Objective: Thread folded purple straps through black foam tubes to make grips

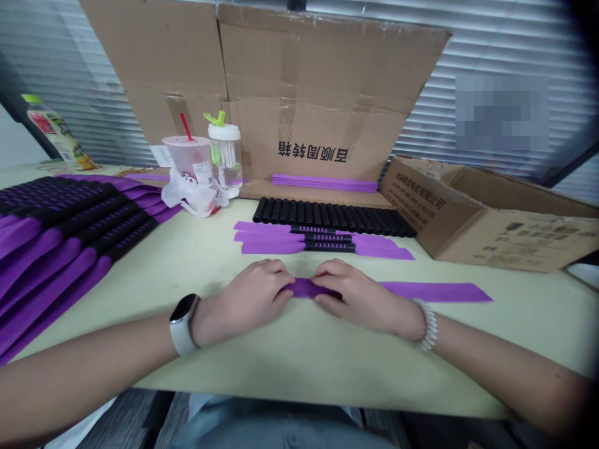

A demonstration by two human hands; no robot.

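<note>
A purple strip (430, 291) lies across the table, its pointed end reaching to the right. My left hand (255, 292) pinches it at the left, and my right hand (350, 292) grips it a little further right, where something dark shows under the fingers. A short purple stretch is visible between the hands. Just beyond them lie several purple strips (271, 243) with black ribbed sleeves (330, 247) around their middles. Behind these, a row of black ribbed tubes (332, 217) sits side by side.
Many sleeved purple strips (60, 249) are piled at the left. A pink cup (189, 159), a clear bottle (229, 156) and a yellow-labelled bottle (60, 134) stand at the back. Flat purple strips (325, 183) lie by upright cardboard (322, 81). An open box (505, 234) is at the right.
</note>
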